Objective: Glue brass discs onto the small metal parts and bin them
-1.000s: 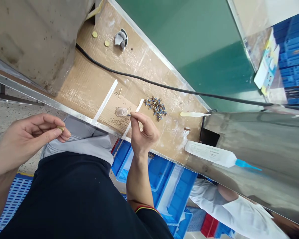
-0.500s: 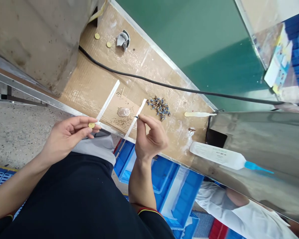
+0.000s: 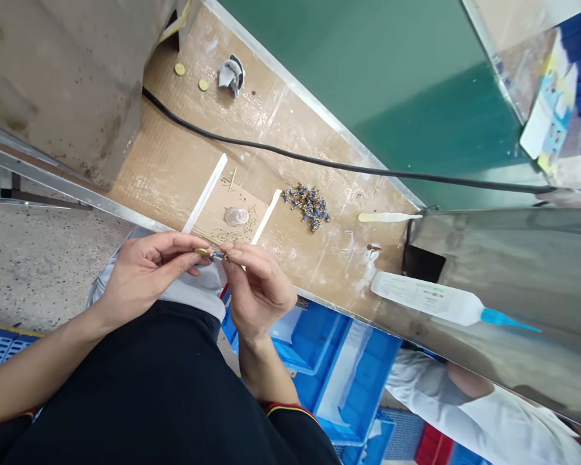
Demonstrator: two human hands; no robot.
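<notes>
My left hand (image 3: 150,271) pinches a small round yellow disc (image 3: 202,251) between thumb and fingers, near the front edge of the bench. Close against it, my right hand (image 3: 259,284) pinches a small part with a blue body and brassy ends (image 3: 217,255). The two pieces are side by side; whether they touch I cannot tell. Beyond my hands, tiny bits and a small clear dish (image 3: 236,217) lie on a cardboard patch between two white strips. A pile of similar blue and brass parts (image 3: 310,206) is right of it.
A black cable (image 3: 281,152) crosses the bench. Two yellow discs (image 3: 179,69) and a crumpled grey-white piece (image 3: 231,75) lie at the back. On the right are a white bottle with a blue nozzle (image 3: 430,297) and metal housing. Blue bins (image 3: 314,342) stand below; a person in white sits nearby.
My right hand has moved left and toward me, bringing the blue part up to the yellow disc. My left hand has shifted slightly right, still pinching the disc.
</notes>
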